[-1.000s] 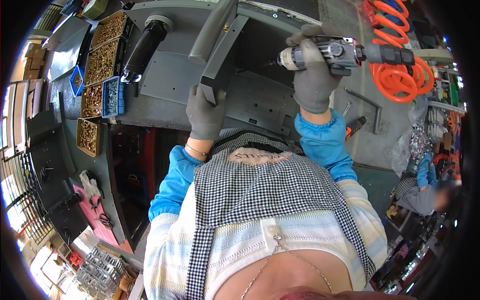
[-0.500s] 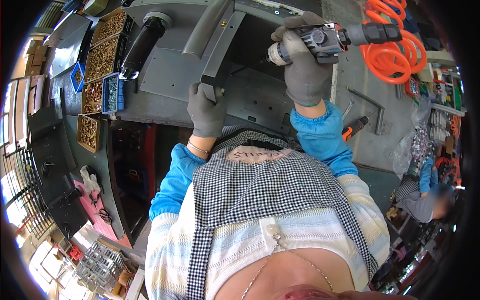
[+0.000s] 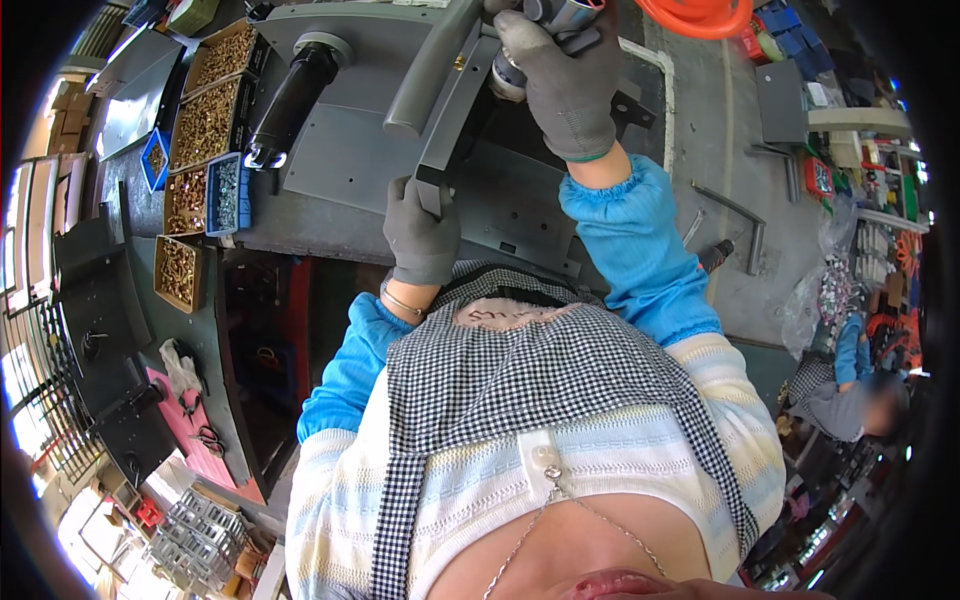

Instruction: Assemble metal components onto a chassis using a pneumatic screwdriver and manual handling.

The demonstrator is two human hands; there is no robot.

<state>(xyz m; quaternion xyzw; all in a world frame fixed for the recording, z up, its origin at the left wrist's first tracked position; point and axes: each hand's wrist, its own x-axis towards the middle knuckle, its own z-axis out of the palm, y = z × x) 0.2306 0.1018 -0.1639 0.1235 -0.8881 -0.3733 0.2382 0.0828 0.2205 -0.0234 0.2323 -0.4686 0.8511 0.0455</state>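
My right hand, in a grey glove, is wrapped round a pneumatic power tool at the top of the view. Part of the tool is cut off by the picture's edge, and its tip is hidden behind the metalwork. My left hand, also gloved, grips the near end of a dark grey sheet-metal frame. Beside that frame runs a thick grey tube. Farther left on the same metalwork lies a black cylinder with a shiny end.
On the left stand boxes of brass-coloured fasteners and a blue bin of small silver parts. An orange coiled hose hangs at the top right. A bent metal rod lies on the right of the bench. Another person sits at the far right.
My right hand has carried the power tool left and farther away, over the frame, and the orange hose followed upward. The frame and my left hand have shifted slightly right and nearer.
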